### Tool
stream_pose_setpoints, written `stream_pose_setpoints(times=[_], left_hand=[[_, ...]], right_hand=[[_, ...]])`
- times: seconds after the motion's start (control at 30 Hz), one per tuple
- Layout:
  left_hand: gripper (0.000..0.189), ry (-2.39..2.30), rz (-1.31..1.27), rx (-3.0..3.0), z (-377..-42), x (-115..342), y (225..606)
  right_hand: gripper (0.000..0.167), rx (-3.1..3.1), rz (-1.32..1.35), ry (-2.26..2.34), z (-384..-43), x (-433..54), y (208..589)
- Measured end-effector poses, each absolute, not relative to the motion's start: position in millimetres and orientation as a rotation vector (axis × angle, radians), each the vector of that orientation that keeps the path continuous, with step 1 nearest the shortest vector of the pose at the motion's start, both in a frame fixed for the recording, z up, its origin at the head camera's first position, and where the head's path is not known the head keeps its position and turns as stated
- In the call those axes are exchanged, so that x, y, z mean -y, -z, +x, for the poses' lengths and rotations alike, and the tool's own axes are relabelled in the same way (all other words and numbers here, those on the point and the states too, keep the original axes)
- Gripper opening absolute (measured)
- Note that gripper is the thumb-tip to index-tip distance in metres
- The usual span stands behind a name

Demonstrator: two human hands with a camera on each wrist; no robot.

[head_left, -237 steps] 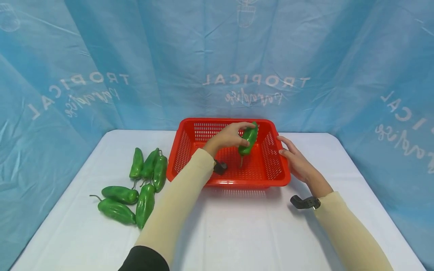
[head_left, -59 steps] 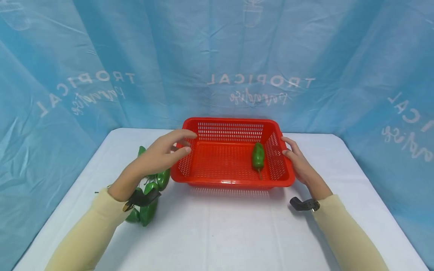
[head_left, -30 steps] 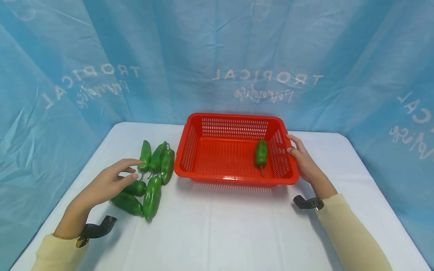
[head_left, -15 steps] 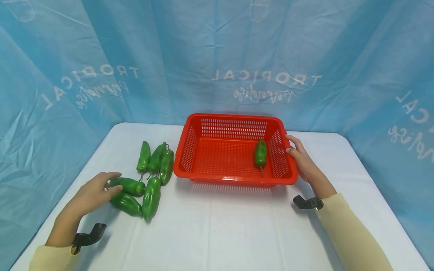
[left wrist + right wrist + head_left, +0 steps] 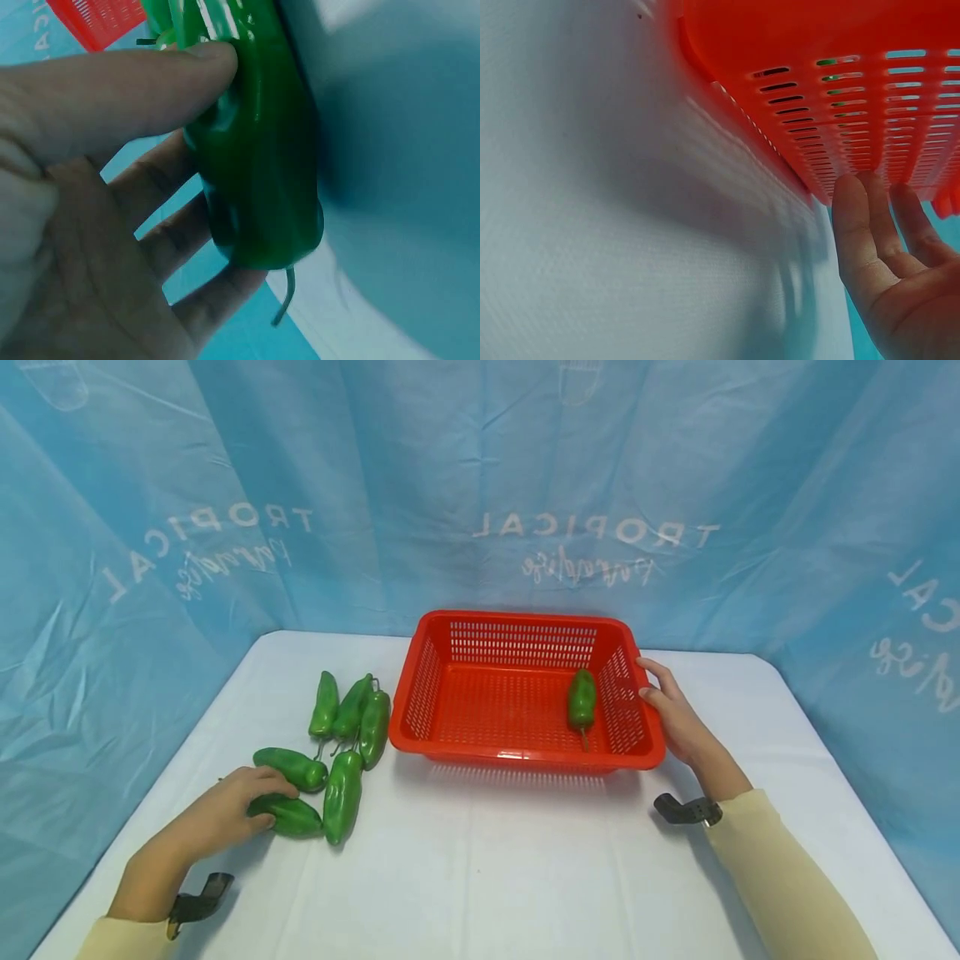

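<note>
At the left of the head view, my left hand [image 5: 225, 810] holds a long green chili pepper [image 5: 296, 817] that lies lowest in a cluster. In the left wrist view the thumb [image 5: 187, 82] presses on this pepper's glossy skin, with the other fingers round its far side. A red plastic basket [image 5: 510, 756] stands at the centre; one green pepper [image 5: 581, 700] lies inside near its right wall. My right hand [image 5: 678, 718] rests against the basket's right side. In the right wrist view its fairly straight fingers [image 5: 851, 217] touch the slotted outer wall.
Several other green peppers lie left of the basket: a sideways one [image 5: 288, 766], an upright one [image 5: 342, 797], and more behind [image 5: 325, 706]. The white-covered table [image 5: 480, 877] is bordered by a blue printed curtain [image 5: 420, 485] at back and sides.
A pepper carried by the left hand now lies in the basket. That hand went back left to the cluster, moved down past the sideways pepper and took hold of the lowest one. The right hand stayed.
</note>
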State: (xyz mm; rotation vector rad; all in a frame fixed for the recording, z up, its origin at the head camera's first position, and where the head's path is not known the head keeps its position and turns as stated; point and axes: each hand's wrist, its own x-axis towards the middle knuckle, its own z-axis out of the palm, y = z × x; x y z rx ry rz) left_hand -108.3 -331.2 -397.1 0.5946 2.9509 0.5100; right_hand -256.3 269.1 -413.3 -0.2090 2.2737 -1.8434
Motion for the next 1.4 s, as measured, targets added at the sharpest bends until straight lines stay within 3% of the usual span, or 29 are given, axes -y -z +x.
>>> stream_pose_setpoints(times=[0.47, 0.83, 1.1, 1.3, 1.4], left_hand=[[0.034, -0.456, 0.332, -2.886, -106, 325, 398], [0.032, -0.629, 0.437, -2.979, -98, 324, 397], [0.032, -0.941, 0.690, -3.098, -102, 323, 398], [0.015, -1.073, 0.450, -3.132, -103, 320, 389], [0.016, -1.136, 0.323, -3.096, -103, 319, 383]], right_hand=[[0.060, -2.248, -0.222, 1.859, -256, -270, 413], [0.060, -2.267, -0.212, 1.844, -257, -269, 413], [0.062, -2.285, -0.206, 1.832, -257, -270, 412], [0.062, -2.290, -0.208, 1.822, -257, -269, 413], [0.062, -2.286, -0.206, 1.826, -257, -269, 413]])
